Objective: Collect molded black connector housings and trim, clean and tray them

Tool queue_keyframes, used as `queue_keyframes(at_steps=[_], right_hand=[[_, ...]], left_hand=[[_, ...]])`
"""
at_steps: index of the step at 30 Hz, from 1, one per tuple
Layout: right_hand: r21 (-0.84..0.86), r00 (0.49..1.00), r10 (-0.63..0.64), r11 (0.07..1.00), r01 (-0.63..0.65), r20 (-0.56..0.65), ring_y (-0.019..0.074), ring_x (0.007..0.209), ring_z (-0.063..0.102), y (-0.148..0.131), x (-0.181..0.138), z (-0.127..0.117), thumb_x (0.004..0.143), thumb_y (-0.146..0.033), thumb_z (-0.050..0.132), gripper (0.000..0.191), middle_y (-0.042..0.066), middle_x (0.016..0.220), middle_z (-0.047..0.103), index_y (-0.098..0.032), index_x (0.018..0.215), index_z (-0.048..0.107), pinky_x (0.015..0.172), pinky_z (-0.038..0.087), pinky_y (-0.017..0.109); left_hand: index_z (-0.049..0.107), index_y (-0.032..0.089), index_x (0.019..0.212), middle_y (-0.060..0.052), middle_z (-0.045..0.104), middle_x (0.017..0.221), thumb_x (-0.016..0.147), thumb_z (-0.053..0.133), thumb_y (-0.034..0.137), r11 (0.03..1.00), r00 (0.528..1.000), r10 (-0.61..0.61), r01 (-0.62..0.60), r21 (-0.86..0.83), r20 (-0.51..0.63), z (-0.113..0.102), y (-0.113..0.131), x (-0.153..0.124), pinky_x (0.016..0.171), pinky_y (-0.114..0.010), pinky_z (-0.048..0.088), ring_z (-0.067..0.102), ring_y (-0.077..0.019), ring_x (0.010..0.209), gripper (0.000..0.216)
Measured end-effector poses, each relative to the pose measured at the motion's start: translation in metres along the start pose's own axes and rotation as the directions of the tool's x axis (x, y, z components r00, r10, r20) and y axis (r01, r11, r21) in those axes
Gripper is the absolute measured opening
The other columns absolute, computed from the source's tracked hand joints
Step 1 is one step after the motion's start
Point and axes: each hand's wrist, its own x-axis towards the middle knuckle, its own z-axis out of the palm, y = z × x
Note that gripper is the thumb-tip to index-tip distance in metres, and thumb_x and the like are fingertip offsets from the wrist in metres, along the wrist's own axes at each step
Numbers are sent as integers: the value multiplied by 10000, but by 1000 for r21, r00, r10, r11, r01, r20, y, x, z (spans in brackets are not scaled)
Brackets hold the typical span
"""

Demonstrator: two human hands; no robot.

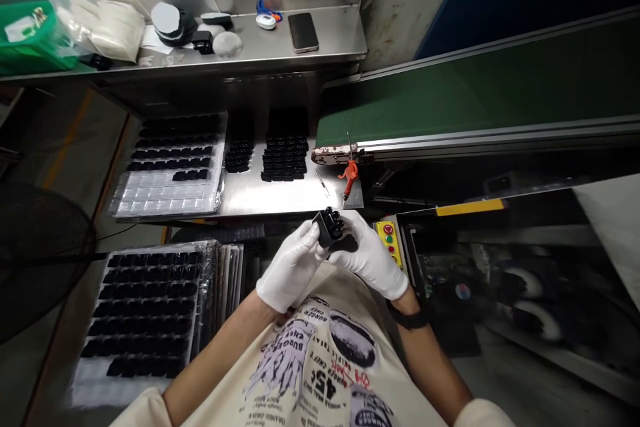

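Observation:
Both my hands wear white gloves and meet in front of my chest. My left hand [289, 268] and my right hand [371, 257] together grip a small black plastic part [329, 225] with round sockets on top. The fingers of each hand are closed around its sides. A clear tray [165, 195] partly filled with similar black parts lies on the steel table to the upper left. Another tray [87, 383] stacked on others sits at the lower left, nearly full of black parts.
Loose black parts [284, 157] are piled on the steel table [295, 197]. A red-handled tool [349, 173] hangs by the green conveyor belt [475, 97]. A phone [303, 32] and gloves lie on the shelf. A yellow button box [390, 240] is right of my hands.

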Motion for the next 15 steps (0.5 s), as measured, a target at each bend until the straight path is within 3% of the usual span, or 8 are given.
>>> queue_keyframes(at_steps=[6, 11, 15], right_hand=[[26, 999, -34, 999, 35, -42, 250, 1247, 665, -4, 7, 10, 824, -492, 1003, 715, 47, 1372, 703, -334, 1463, 726, 1110, 552, 395], [-69, 995, -54, 996, 48, -85, 266, 1297, 672, -18, -1, 15, 784, -443, 1034, 723, 41, 1384, 729, -332, 1430, 728, 1183, 534, 438], [-118, 994, -106, 987, 105, -3, 277, 1312, 666, -17, -1, 7, 837, -624, 953, 717, 68, 1410, 716, -314, 1442, 724, 1173, 542, 438]], left_hand=[[768, 128, 895, 8, 559, 766, 735, 1043, 287, 979, 978, -186, 192, -64, 94, 5, 6, -1, 641, -191, 475, 469, -75, 660, 356], [819, 157, 1006, -30, 646, 877, 741, 1033, 313, 979, 977, -184, 192, -62, 111, 5, 1, -2, 666, -231, 492, 512, -99, 697, 375], [793, 155, 987, -1, 601, 811, 748, 1048, 378, 984, 979, -158, 167, -61, 131, -6, -6, 1, 651, -210, 469, 486, -89, 678, 415]])
